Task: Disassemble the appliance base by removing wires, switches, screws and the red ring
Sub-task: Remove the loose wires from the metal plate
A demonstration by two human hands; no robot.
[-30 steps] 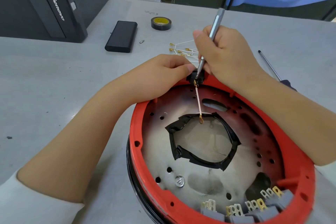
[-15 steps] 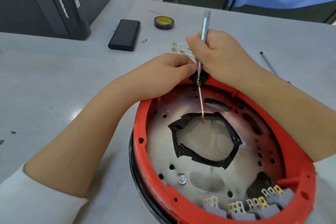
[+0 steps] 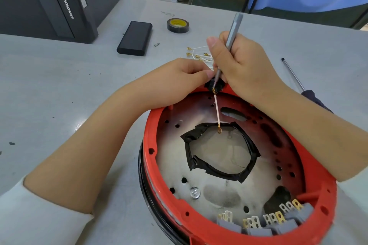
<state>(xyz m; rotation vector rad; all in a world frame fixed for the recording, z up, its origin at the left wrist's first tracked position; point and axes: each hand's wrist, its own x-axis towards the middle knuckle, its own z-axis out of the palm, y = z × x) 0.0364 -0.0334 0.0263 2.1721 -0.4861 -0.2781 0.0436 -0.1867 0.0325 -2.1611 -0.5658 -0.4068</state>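
The round appliance base lies upside down before me, with its red ring [image 3: 310, 167] around a perforated metal plate [image 3: 217, 191]. My right hand [image 3: 241, 65] grips a thin silver screwdriver [image 3: 233, 32], tip down on a small black part [image 3: 214, 86] at the far rim. My left hand [image 3: 179, 79] pinches that black part from the left. A pale wire [image 3: 217, 111] with gold terminals runs from the part toward the black-taped centre opening [image 3: 219, 149]. Several grey switches [image 3: 256, 225] with metal tabs sit along the near rim.
Loose wires with gold terminals [image 3: 197, 53] lie on the grey table behind my hands. A black power bank [image 3: 135, 38], a roll of black tape [image 3: 177, 25] and a tiny metal piece [image 3: 157, 44] lie farther back. A second screwdriver [image 3: 294, 74] lies at right. A black computer case [image 3: 49, 2] stands far left.
The silver screwdriver has tilted slightly, its top end swinging left, while its tip stays on the black part. Both hands stay at the far rim.
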